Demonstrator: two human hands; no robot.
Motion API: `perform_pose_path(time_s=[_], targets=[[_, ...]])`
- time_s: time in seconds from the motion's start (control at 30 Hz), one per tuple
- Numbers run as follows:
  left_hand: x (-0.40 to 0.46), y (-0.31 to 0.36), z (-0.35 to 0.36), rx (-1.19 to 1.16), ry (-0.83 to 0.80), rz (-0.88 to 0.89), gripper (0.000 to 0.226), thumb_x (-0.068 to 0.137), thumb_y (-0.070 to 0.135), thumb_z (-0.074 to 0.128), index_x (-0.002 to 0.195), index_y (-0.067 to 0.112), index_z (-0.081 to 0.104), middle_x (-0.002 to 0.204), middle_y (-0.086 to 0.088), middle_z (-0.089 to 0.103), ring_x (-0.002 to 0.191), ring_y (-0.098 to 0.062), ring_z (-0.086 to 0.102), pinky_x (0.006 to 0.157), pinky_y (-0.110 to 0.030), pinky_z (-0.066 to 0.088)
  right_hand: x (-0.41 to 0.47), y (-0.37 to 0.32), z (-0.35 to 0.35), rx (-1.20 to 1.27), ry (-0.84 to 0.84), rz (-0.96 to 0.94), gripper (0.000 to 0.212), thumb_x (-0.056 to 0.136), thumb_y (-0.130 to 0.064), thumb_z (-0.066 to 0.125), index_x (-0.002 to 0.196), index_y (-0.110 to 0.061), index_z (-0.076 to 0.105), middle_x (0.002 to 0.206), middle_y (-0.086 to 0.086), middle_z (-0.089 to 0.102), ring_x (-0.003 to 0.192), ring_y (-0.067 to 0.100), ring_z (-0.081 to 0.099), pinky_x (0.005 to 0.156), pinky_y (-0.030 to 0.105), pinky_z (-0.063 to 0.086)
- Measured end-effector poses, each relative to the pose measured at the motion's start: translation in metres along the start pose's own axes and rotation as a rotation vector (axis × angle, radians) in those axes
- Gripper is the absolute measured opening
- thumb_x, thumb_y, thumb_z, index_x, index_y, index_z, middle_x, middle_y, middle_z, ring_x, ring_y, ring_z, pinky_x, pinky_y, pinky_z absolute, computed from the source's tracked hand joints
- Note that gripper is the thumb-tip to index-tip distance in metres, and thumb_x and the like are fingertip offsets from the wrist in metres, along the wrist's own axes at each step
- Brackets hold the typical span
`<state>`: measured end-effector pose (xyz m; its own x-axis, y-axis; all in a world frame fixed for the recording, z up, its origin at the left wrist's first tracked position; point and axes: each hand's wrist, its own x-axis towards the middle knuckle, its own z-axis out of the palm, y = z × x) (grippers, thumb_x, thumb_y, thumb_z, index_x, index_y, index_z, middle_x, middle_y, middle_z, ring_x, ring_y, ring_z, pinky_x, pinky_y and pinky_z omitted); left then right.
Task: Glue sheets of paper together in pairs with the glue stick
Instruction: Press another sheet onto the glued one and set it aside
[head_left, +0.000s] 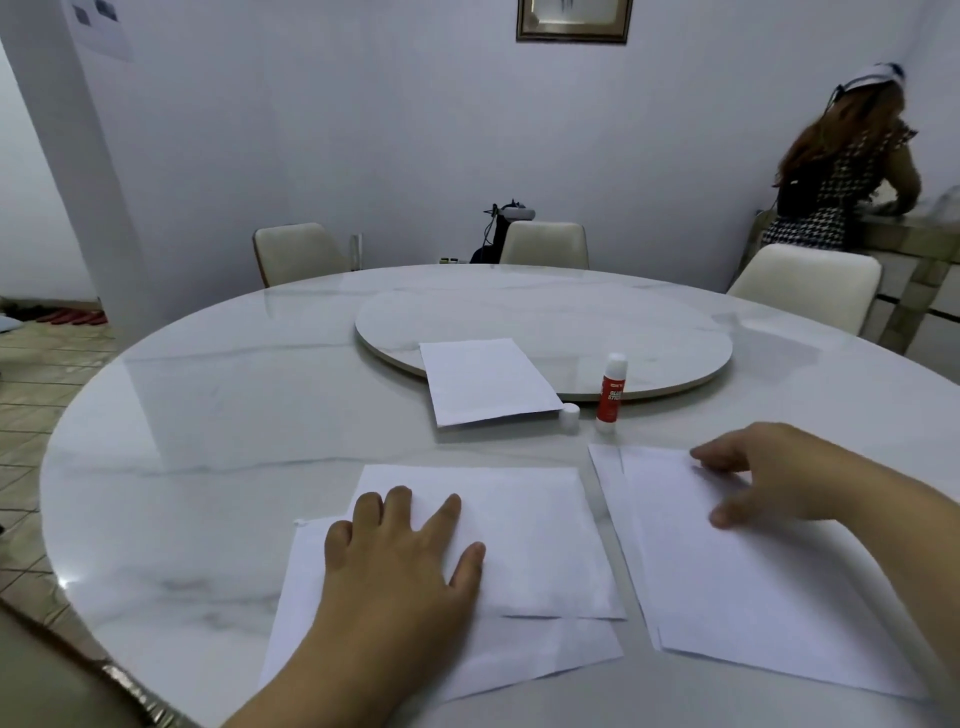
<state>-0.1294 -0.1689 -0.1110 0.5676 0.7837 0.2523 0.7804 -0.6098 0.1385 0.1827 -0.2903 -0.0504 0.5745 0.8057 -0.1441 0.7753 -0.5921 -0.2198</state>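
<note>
The left hand (400, 551) lies spread flat on the near sheets (519, 545), apparently pressing a pair together, while the right hand (748, 473) rests loose-fingered on the side stack (727, 582) (glue stick (611, 393) stands uncapped beyond, cap (570, 416) beside) on the surface (208, 415)

The left hand (400, 551) covers where the top sheet (519, 540) overlaps the lower sheet (519, 654), so that edge is hidden. The glue stick (610, 395) label is too blurry to read properly. The framed picture (574, 21) is chopped off by the top edge. The person's (841, 171) hands at the counter can't be made out.
</note>
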Motion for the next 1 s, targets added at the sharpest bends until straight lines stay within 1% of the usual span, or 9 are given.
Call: perform_pose_path(time_s=[0.1,0.27,0.37,0.47,0.57,0.63,0.77,0.87,1.0], targets=[[0.0,0.001,0.001,-0.02,-0.001,0.007,0.056,0.087,0.058,0.02,0.141,0.042,0.021,0.141,0.002,0.028,0.13,-0.02,0.017,0.104,-0.038,0.016,-0.005,0.0,0.008,0.012,0.137,-0.027,0.072,0.061,-0.028,0.085,0.127,-0.028,0.058,0.105,-0.01,0.063,0.089,0.007,0.055,0.082,0.019,0.039],[0.0,0.0,0.002,-0.034,0.008,0.004,0.055,0.088,0.057,0.021,0.141,0.042,0.022,0.142,0.003,0.027,0.13,-0.019,0.016,0.102,-0.038,0.014,-0.019,-0.009,0.013,-0.088,0.282,-0.044,0.06,0.062,-0.032,0.081,0.117,-0.039,0.059,0.102,-0.016,0.054,0.106,0.02,0.051,0.086,0.026,0.04],[-0.001,0.001,0.003,-0.061,0.025,0.019,0.054,0.089,0.056,0.021,0.141,0.042,0.023,0.143,0.004,0.028,0.131,-0.018,0.017,0.103,-0.037,0.014,-0.031,-0.014,0.008,-0.159,0.35,-0.128,0.033,0.058,-0.038,0.081,0.085,-0.039,0.061,0.086,-0.017,0.048,0.087,0.015,0.053,0.068,0.025,0.038],[0.001,0.001,-0.002,-0.093,0.117,0.045,0.052,0.091,0.052,0.021,0.143,0.043,0.018,0.146,0.007,0.026,0.132,-0.015,0.017,0.102,-0.035,0.012,-0.047,-0.015,-0.019,-0.056,0.355,-0.158,0.027,0.054,-0.037,0.084,0.061,-0.034,0.058,0.072,-0.013,0.057,0.071,0.01,0.054,0.057,0.028,0.039],[0.008,-0.004,-0.019,-0.303,0.237,0.057,0.045,0.093,0.046,0.029,0.139,0.047,0.025,0.143,0.014,0.033,0.131,-0.008,0.018,0.098,-0.029,0.009,-0.076,-0.02,-0.067,0.108,0.339,-0.221,0.038,0.04,-0.048,0.087,0.07,-0.05,0.065,0.062,-0.023,0.066,0.06,0.004,0.062,0.051,0.024,0.043],[0.01,-0.005,-0.039,-0.741,0.208,0.058,0.038,0.09,0.05,0.042,0.126,0.059,0.034,0.133,0.021,0.043,0.128,0.0,0.029,0.101,-0.025,0.018,-0.096,-0.03,-0.091,0.39,0.398,-0.304,0.047,0.025,-0.054,0.082,0.07,-0.048,0.07,0.055,-0.023,0.068,0.049,-0.002,0.064,0.042,0.015,0.047],[0.002,0.008,-0.081,-1.566,-0.079,0.163,0.073,0.051,0.08,0.059,0.116,0.077,0.028,0.142,0.011,0.043,0.128,-0.008,0.044,0.103,-0.041,0.04,-0.102,-0.059,-0.095,1.042,0.301,-0.441,0.032,0.044,-0.021,0.087,0.075,-0.023,0.078,0.073,-0.002,0.078,0.063,0.017,0.074,0.049,0.024,0.056],[0.002,0.013,-0.094,-1.503,-0.051,0.256,0.091,0.053,0.068,0.072,0.115,0.082,0.007,0.141,0.004,0.047,0.117,-0.013,0.058,0.093,-0.046,0.047,-0.092,-0.093,-0.07,1.23,0.183,-0.387,0.043,0.043,-0.015,0.08,0.085,-0.008,0.075,0.083,0.007,0.078,0.069,0.023,0.074,0.053,0.031,0.058],[0.011,0.0,-0.088,-1.368,0.08,0.07,0.09,0.069,0.027,0.076,0.117,0.078,0.019,0.09,0.002,0.073,0.087,-0.014,0.07,0.079,-0.035,0.053,-0.078,-0.116,-0.026,1.3,0.122,-0.252,0.067,0.035,-0.023,0.083,0.099,-0.006,0.068,0.086,0.006,0.078,0.074,0.023,0.075,0.06,0.032,0.06]])
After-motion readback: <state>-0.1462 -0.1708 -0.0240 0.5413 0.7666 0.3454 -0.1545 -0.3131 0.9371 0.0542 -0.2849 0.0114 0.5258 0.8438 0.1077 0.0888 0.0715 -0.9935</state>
